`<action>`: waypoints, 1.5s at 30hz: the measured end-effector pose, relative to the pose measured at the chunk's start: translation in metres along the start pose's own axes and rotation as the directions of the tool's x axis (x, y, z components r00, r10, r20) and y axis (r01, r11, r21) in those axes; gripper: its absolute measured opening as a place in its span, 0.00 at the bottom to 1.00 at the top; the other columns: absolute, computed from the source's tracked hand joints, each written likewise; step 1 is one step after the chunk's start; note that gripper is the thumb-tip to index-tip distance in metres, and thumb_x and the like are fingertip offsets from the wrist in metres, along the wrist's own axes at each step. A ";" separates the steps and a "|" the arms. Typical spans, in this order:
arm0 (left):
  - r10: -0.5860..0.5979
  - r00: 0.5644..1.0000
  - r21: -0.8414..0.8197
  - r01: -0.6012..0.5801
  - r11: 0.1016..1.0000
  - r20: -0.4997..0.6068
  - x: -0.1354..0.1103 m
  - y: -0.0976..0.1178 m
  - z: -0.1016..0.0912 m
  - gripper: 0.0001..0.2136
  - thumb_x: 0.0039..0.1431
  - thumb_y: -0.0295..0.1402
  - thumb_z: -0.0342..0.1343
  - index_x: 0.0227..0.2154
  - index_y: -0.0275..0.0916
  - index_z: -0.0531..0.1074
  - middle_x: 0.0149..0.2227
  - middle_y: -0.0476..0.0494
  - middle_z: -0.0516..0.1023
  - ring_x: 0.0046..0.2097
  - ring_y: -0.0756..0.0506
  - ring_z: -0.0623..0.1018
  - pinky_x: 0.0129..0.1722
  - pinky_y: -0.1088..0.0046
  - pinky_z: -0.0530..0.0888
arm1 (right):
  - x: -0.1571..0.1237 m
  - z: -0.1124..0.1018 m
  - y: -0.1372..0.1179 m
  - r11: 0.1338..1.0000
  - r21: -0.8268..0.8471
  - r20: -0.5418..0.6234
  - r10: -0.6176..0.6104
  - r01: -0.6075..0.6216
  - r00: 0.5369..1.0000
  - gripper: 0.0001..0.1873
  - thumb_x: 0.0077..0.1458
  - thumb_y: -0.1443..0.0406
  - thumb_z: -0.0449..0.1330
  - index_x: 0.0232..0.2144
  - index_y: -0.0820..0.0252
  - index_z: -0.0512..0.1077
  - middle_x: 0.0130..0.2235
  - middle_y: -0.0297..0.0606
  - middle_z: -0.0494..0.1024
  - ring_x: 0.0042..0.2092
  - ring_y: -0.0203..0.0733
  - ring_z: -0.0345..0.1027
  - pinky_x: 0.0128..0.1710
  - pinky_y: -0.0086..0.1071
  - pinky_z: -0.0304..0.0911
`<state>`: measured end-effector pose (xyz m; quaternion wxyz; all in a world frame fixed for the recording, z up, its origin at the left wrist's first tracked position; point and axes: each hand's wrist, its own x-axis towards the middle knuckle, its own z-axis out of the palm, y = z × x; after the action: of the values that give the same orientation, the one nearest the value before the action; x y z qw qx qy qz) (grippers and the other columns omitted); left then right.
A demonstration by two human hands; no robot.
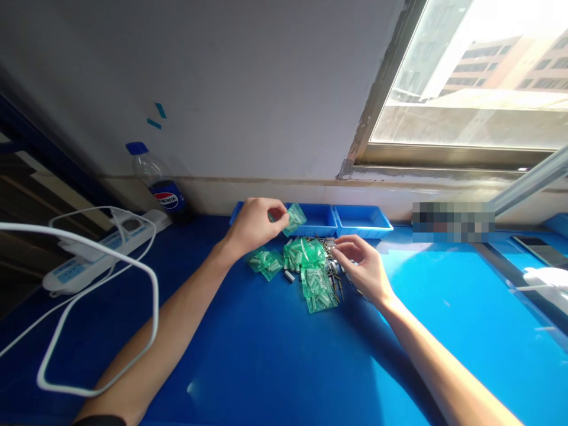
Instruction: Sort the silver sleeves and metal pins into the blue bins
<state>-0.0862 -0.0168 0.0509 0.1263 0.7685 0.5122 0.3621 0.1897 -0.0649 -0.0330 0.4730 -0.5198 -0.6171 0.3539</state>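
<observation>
My left hand [256, 226] pinches a small green plastic bag [295, 219] between thumb and fingertips, raised in front of the blue bins. My right hand [364, 267] is over the right side of a heap of loose screws [336, 283]. Its thumb and fingertips come together there, and whatever they hold is too small to make out. Green bags filled with small metal parts [318, 290] lie on and beside the heap. Two more filled green bags [266, 263] rest below my left hand. A single silver cylinder [289, 276] lies between the bag groups.
Blue bins [362, 220] stand in a row against the wall. At left are a power strip [106, 251], a looping white cable [155, 296] crossing above my left forearm, and a cola bottle [164, 189]. A phone [539, 251] lies far right on the blue table [266, 355].
</observation>
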 end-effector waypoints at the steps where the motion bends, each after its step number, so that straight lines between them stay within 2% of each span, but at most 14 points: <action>1: -0.008 0.998 0.096 0.015 0.995 -0.067 0.002 -0.006 -0.005 0.07 0.63 0.35 0.63 0.32 0.41 0.84 0.35 0.43 0.89 0.37 0.41 0.86 0.42 0.67 0.78 | -0.001 0.001 0.002 0.998 -0.056 -0.005 -0.015 0.015 1.000 0.19 0.60 0.47 0.72 0.43 0.53 0.79 0.37 0.40 0.87 0.37 0.50 0.81 0.39 0.43 0.75; 4: -0.033 0.985 0.288 0.081 0.954 -0.170 0.006 -0.025 -0.012 0.08 0.66 0.37 0.63 0.36 0.40 0.85 0.40 0.39 0.89 0.42 0.37 0.86 0.45 0.62 0.79 | -0.003 0.006 0.005 0.987 -0.142 0.000 -0.070 0.069 0.998 0.16 0.61 0.50 0.69 0.42 0.53 0.79 0.33 0.38 0.85 0.32 0.46 0.76 0.34 0.40 0.71; 6: -0.019 0.990 0.290 0.060 0.955 -0.141 0.008 -0.033 -0.010 0.09 0.67 0.38 0.63 0.39 0.40 0.86 0.42 0.38 0.89 0.44 0.36 0.86 0.47 0.61 0.79 | -0.003 0.009 0.005 0.977 -0.183 -0.008 -0.117 0.114 0.993 0.15 0.62 0.51 0.68 0.42 0.54 0.79 0.33 0.37 0.84 0.31 0.45 0.75 0.35 0.39 0.70; 10: 0.099 0.988 0.136 -0.115 0.984 0.119 0.006 -0.029 0.001 0.08 0.68 0.36 0.64 0.43 0.40 0.86 0.45 0.41 0.89 0.47 0.39 0.87 0.52 0.65 0.79 | 0.006 0.012 -0.004 0.942 -0.292 0.018 -0.168 0.165 0.986 0.15 0.65 0.50 0.66 0.38 0.55 0.79 0.33 0.38 0.84 0.33 0.45 0.75 0.35 0.37 0.68; 12: 0.150 0.932 0.066 -0.181 0.981 0.330 0.002 -0.021 0.006 0.12 0.65 0.37 0.69 0.49 0.40 0.86 0.50 0.41 0.89 0.50 0.39 0.87 0.54 0.67 0.79 | 0.015 0.013 -0.012 0.941 -0.302 0.067 -0.138 0.151 0.988 0.16 0.65 0.50 0.65 0.35 0.55 0.79 0.32 0.37 0.84 0.33 0.44 0.75 0.34 0.36 0.67; 14: 0.151 0.856 0.080 -0.218 0.973 0.494 -0.003 -0.013 0.012 0.25 0.60 0.39 0.75 0.59 0.41 0.83 0.56 0.38 0.88 0.56 0.36 0.86 0.55 0.67 0.79 | 0.023 0.016 -0.020 0.956 -0.268 0.087 -0.097 0.117 0.992 0.17 0.64 0.49 0.66 0.34 0.55 0.79 0.31 0.37 0.84 0.33 0.45 0.76 0.34 0.35 0.67; 18: 0.076 0.812 0.197 -0.229 0.953 0.579 -0.011 -0.004 0.023 0.38 0.55 0.35 0.78 0.69 0.43 0.75 0.57 0.34 0.86 0.58 0.32 0.84 0.55 0.64 0.79 | 0.023 0.022 -0.023 0.982 -0.157 0.010 -0.103 0.104 0.995 0.18 0.64 0.48 0.67 0.35 0.55 0.80 0.32 0.37 0.83 0.32 0.44 0.74 0.33 0.35 0.67; 23: 0.108 0.839 0.030 -0.146 0.989 0.532 -0.009 -0.006 0.024 0.31 0.56 0.27 0.74 0.64 0.40 0.80 0.48 0.39 0.87 0.49 0.38 0.86 0.51 0.66 0.79 | 0.005 0.024 -0.005 0.993 -0.039 -0.078 -0.116 0.114 0.990 0.17 0.66 0.48 0.68 0.39 0.55 0.80 0.33 0.39 0.84 0.34 0.45 0.75 0.36 0.37 0.68; 27: 0.105 0.877 -0.284 0.037 0.958 0.469 -0.006 -0.006 0.019 0.19 0.59 0.33 0.71 0.54 0.39 0.85 0.39 0.44 0.87 0.42 0.43 0.86 0.45 0.70 0.81 | 0.000 0.022 -0.003 0.996 0.052 0.001 -0.078 0.078 0.997 0.18 0.64 0.47 0.70 0.43 0.54 0.82 0.39 0.41 0.87 0.38 0.48 0.79 0.38 0.39 0.71; 32: 0.058 0.934 -0.489 0.131 0.863 0.353 -0.007 -0.001 0.024 0.18 0.56 0.39 0.74 0.47 0.38 0.86 0.40 0.43 0.88 0.44 0.42 0.87 0.47 0.70 0.83 | 0.001 0.026 -0.012 0.965 0.259 0.123 -0.004 -0.029 0.992 0.23 0.54 0.47 0.78 0.43 0.54 0.84 0.38 0.40 0.88 0.38 0.49 0.81 0.41 0.41 0.75; 35: 0.041 0.937 -0.496 0.147 0.856 0.348 -0.008 0.004 0.027 0.16 0.57 0.40 0.73 0.45 0.37 0.86 0.41 0.41 0.89 0.45 0.41 0.88 0.46 0.69 0.83 | 0.001 0.027 -0.015 0.930 0.360 0.149 0.020 -0.073 0.989 0.23 0.51 0.46 0.80 0.39 0.54 0.84 0.38 0.40 0.88 0.37 0.48 0.81 0.39 0.40 0.76; 39: 0.049 0.939 -0.470 0.126 0.874 0.342 -0.006 0.004 0.023 0.12 0.58 0.41 0.72 0.40 0.37 0.85 0.40 0.41 0.90 0.43 0.41 0.88 0.45 0.69 0.84 | 0.001 0.026 -0.014 0.922 0.376 0.162 0.030 -0.090 0.986 0.24 0.52 0.46 0.79 0.43 0.54 0.84 0.38 0.40 0.89 0.37 0.47 0.81 0.40 0.39 0.77; 42: 0.030 0.983 -0.290 0.024 0.957 0.182 -0.002 -0.006 0.010 0.07 0.60 0.36 0.70 0.38 0.39 0.85 0.40 0.44 0.90 0.42 0.42 0.88 0.47 0.68 0.83 | 0.002 0.025 -0.009 0.950 0.307 0.092 0.033 -0.060 0.995 0.24 0.56 0.44 0.76 0.44 0.54 0.84 0.37 0.40 0.88 0.36 0.46 0.81 0.41 0.40 0.76; 45: 0.005 1.000 0.038 -0.004 0.999 -0.017 0.003 -0.024 -0.005 0.03 0.63 0.32 0.67 0.38 0.41 0.85 0.41 0.43 0.90 0.43 0.40 0.88 0.48 0.65 0.82 | 0.002 0.025 -0.004 0.976 0.216 0.009 0.022 -0.023 1.000 0.24 0.58 0.43 0.74 0.41 0.55 0.83 0.36 0.41 0.87 0.38 0.49 0.82 0.42 0.41 0.76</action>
<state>-0.1059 -0.0038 0.0420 0.1066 0.7688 0.5183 0.3590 0.1650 -0.0620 -0.0367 0.5206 -0.4710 -0.5706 0.4261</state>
